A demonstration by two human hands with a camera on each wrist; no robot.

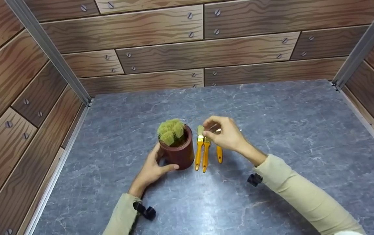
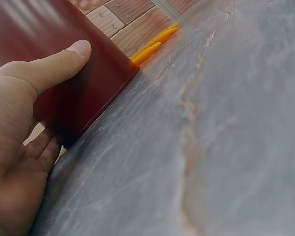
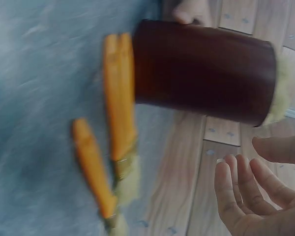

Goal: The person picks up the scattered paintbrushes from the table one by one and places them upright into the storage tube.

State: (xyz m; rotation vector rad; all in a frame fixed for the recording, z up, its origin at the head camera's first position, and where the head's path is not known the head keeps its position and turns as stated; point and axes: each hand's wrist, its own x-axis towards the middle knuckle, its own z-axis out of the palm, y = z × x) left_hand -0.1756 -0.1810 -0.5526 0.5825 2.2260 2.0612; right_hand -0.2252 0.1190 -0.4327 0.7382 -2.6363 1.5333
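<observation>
My left hand holds a dark red cylindrical cup standing on the table; its thumb lies along the near side and the fingers go behind. Yellow-green bristle tufts fill the cup's mouth; what lies below the rim is hidden. My right hand hovers above the paintbrushes, right of the cup. In the right wrist view its fingers are bent loosely, apart from the thumb, with nothing between them. Two paintbrushes with orange handles lie side by side; a third paintbrush lies under the right hand, partly hidden.
The grey marbled tabletop extends around the hands. Walls with a wood-plank print enclose it at the back and both sides, with metal posts at the corners.
</observation>
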